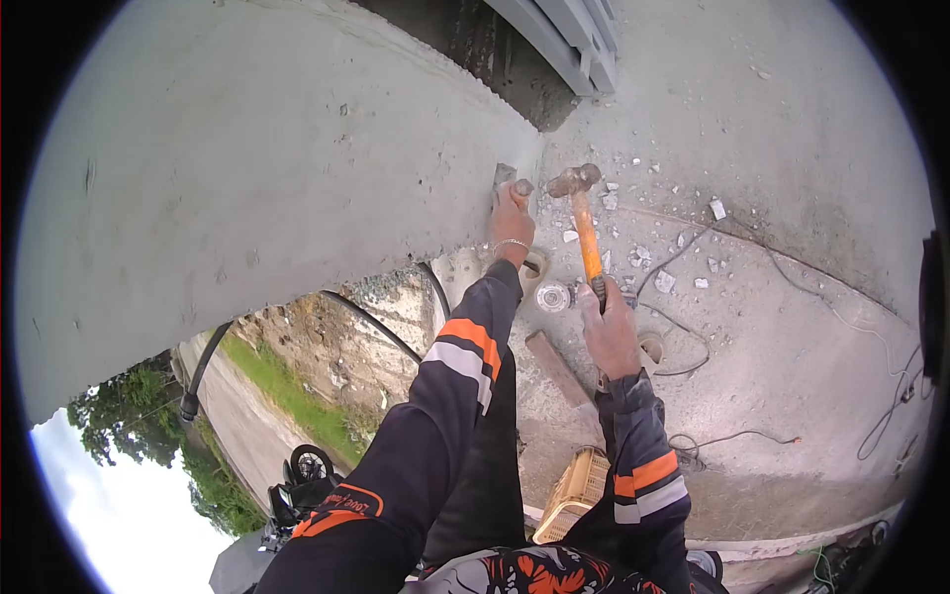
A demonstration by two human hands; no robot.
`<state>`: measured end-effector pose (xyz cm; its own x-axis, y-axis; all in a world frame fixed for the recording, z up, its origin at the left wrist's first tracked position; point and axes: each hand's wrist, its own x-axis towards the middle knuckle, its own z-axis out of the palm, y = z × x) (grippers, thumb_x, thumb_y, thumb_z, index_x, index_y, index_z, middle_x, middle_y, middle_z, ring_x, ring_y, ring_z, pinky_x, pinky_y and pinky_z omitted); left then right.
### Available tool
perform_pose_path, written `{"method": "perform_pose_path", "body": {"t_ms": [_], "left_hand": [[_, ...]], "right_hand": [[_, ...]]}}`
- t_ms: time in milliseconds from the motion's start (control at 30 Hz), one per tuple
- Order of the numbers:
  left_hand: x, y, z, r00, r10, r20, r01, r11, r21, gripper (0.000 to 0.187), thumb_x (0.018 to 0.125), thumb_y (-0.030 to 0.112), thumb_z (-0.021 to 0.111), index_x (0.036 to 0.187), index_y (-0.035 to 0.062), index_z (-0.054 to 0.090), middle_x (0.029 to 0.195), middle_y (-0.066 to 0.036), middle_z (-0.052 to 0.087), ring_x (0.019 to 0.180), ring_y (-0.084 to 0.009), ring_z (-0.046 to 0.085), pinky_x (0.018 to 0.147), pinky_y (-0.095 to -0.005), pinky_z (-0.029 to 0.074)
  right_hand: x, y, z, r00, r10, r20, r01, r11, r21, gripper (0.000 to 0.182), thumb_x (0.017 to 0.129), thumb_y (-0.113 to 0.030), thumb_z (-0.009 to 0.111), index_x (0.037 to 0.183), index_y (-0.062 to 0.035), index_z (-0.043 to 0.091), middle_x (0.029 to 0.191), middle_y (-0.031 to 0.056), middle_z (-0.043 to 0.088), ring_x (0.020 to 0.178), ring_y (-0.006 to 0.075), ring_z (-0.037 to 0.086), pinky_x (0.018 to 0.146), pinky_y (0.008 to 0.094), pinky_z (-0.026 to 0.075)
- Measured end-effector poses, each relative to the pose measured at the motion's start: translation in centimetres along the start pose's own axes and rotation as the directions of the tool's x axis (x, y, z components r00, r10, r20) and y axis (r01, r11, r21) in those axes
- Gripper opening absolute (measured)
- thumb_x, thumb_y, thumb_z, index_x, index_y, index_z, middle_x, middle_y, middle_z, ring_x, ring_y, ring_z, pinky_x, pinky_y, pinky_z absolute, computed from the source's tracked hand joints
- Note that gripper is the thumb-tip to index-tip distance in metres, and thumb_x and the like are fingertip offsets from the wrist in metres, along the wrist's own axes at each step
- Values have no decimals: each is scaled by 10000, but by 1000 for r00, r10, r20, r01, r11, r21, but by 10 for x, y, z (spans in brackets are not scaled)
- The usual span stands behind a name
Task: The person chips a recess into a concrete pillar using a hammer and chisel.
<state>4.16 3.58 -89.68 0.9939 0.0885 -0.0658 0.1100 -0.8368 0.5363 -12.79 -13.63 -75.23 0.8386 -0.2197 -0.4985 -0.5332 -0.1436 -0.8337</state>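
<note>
My left hand (512, 226) is closed around a chisel (522, 187), whose flat end rests near the edge of the grey concrete wall (277, 148). To its right, my right hand (611, 332) grips the orange handle of a hammer (586, 233). The hammer's rusty head is up beside the chisel, a small gap apart from it. Part of the chisel is hidden by my left fingers.
White rubble pieces (665, 282) and a thin cable (708, 346) lie on the concrete floor (792, 376). A round disc (552, 296), a wooden piece (559, 368) and a yellow basket (574, 493) are near my legs. Black pipes (371, 322) stick out below the wall.
</note>
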Motion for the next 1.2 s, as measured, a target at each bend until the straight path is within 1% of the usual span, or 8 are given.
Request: {"method": "perform_pose_path", "body": {"t_ms": [167,267,367,400,533,733,867,1200], "left_hand": [[8,-8,2,995,-89,52,93,991,-98,248,993,159,524,1237,145,484,907,-270,665,887,-507,620,741,-587,467],[2,-5,-4,1000,-16,-13,15,999,-50,242,1004,174,503,1243,144,480,895,-280,661,876,-511,619,726,-597,456],[3,-2,-9,999,-33,2,33,998,-45,254,1000,186,517,1245,136,476,903,-281,663,873,-507,622,719,-598,452],[5,-1,-11,998,-58,26,59,997,-43,272,972,166,554,1230,111,487,913,-266,671,872,-478,643,732,-565,478],[-11,-26,-4,975,-165,147,160,986,44,289,921,125,625,1180,48,523,921,-234,691,878,-416,688,761,-498,532],[-54,-53,12,988,-83,132,78,996,47,237,929,116,603,1156,83,546,942,-208,691,887,-427,669,768,-525,523],[-96,-6,-1,944,89,319,-105,994,33,239,909,123,627,1140,114,571,985,-153,701,913,-393,678,758,-493,537],[29,54,-23,899,160,407,-274,932,238,332,819,260,728,1060,52,633,972,-218,713,954,-406,680,821,-492,547]], "right_hand": [[13,-29,-14,998,-53,37,54,998,-41,344,1027,-338,548,1045,5,556,731,194,600,682,356,628,629,445,456],[8,-97,-29,995,-89,-47,100,921,377,336,1032,-330,565,1009,4,549,684,88,566,611,192,579,573,370,433],[12,-127,-10,871,-310,-380,484,670,563,310,1028,-355,590,986,-76,462,659,-73,376,543,35,359,462,236,327],[21,-98,3,826,-381,-415,553,693,463,275,1022,-289,595,968,-46,479,639,13,475,505,141,474,473,300,396],[47,43,58,969,-242,45,244,920,-306,252,988,-227,583,1014,20,538,729,237,597,680,439,627,592,442,476],[17,-73,-22,948,-290,-130,287,957,-40,260,1033,-272,548,981,-19,514,640,107,506,523,220,536,493,363,436],[-7,-78,-27,976,-47,-214,146,867,476,228,1025,-245,572,1055,-20,557,645,4,486,547,72,472,491,277,404],[-88,87,-32,888,450,-92,-409,866,288,323,1015,-321,570,958,-3,586,641,45,537,549,133,523,512,336,420]]}}
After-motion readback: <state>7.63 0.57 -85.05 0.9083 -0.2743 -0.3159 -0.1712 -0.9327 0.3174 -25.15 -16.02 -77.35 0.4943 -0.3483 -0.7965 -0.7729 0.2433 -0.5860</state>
